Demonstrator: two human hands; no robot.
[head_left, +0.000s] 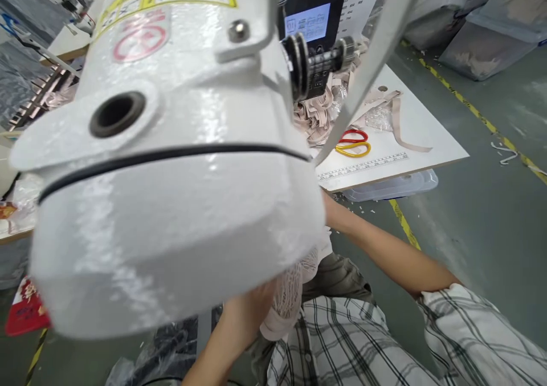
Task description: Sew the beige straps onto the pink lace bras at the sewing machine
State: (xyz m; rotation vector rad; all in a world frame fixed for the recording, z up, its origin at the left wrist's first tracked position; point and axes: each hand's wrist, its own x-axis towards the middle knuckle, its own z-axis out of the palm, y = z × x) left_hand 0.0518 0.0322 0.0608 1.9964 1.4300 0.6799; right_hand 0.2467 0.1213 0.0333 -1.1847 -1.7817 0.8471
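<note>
Reaching under the white sewing machine head (171, 163), both my forearms go forward and my hands are hidden behind it, so I cannot tell if my fingers are spread or pinching. My left forearm (231, 334) rises from below, bent at the elbow; my right forearm (384, 255) comes from the right, from a plaid sleeve. A piece of white lace fabric (293, 289) hangs between them, just under the machine. On the table (427, 141) behind lie red and yellow scissors (352, 143).
</note>
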